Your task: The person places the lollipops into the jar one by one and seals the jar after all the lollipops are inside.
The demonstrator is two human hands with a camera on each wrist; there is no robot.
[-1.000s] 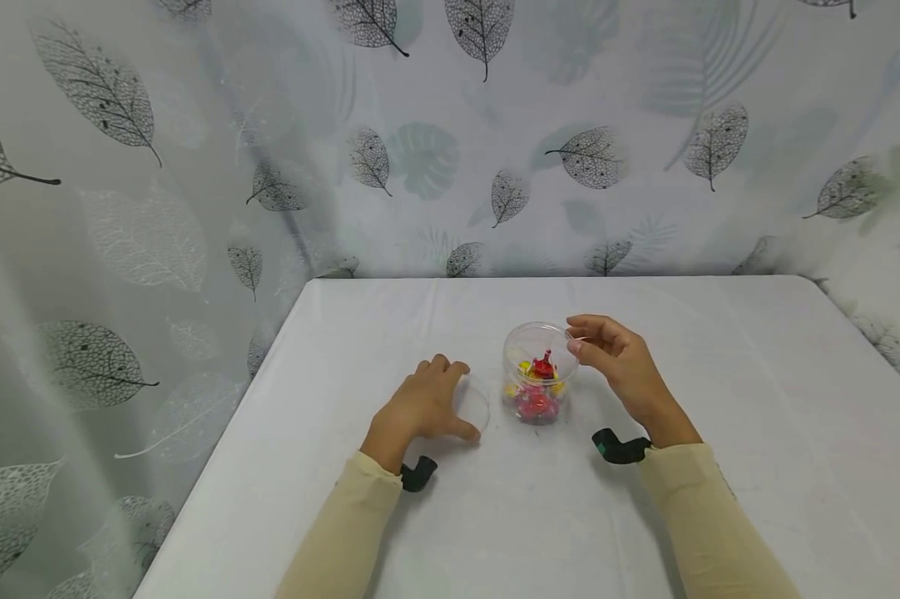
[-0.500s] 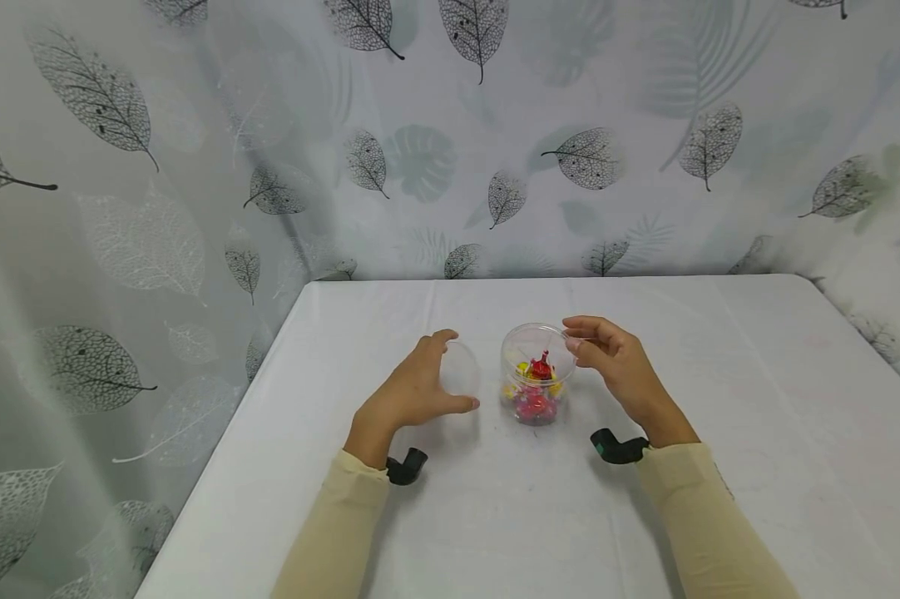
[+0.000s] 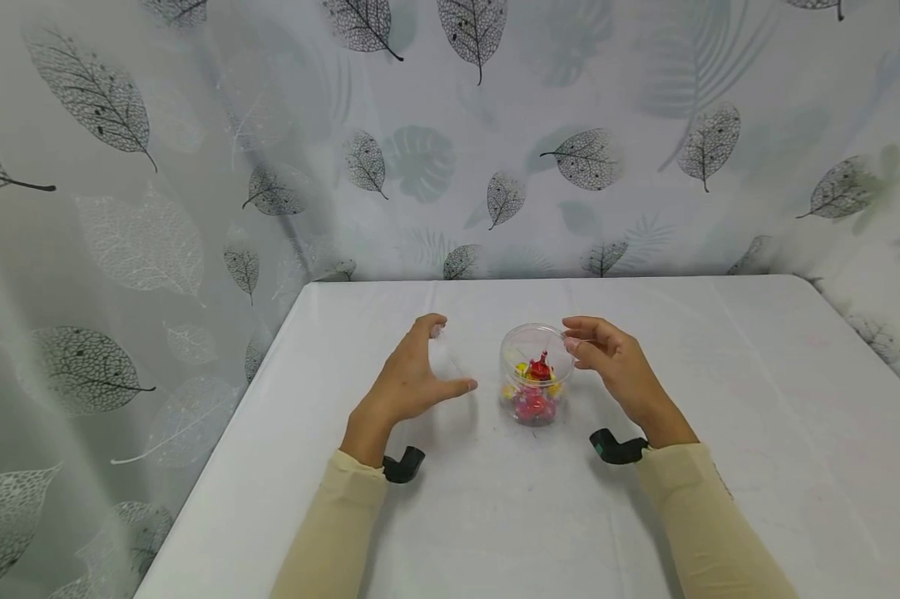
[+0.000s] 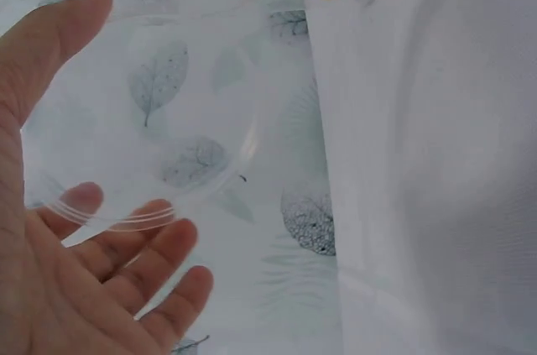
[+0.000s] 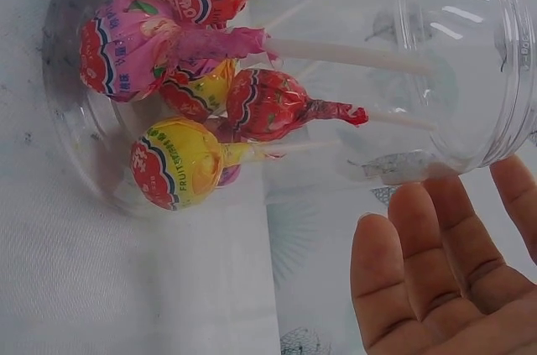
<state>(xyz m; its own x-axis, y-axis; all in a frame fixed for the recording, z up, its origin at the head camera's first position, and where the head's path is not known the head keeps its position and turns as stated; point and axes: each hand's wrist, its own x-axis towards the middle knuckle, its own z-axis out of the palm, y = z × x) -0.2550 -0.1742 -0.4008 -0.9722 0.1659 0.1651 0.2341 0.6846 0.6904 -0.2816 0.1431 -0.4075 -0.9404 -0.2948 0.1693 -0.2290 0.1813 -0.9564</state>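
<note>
A clear round lid [image 3: 444,363] is held up off the table by my left hand [image 3: 401,383]. In the left wrist view the lid [image 4: 143,219] stands tilted, its rim between thumb and fingers. To its right, a clear plastic jar [image 3: 506,366] stands upright and uncovered on the table. Inside lie several wrapped lollipops [image 3: 536,405], red, pink and yellow, seen closely as a yellow lollipop [image 5: 178,164] and others with sticks upward. My right hand [image 3: 618,362] holds the jar's right rim, thumb in front and fingers behind; its thumb is out of the right wrist view.
A white cloth covers the table [image 3: 495,516]. Behind and at both sides hangs a leaf-patterned curtain [image 3: 420,108]. Black curved mounts sit at both wrists, such as the right mount [image 3: 616,448].
My left hand has raised the lid from the table, moving slightly away and left, and the lid has tilted more upright. The right hand and jar stay in place.
</note>
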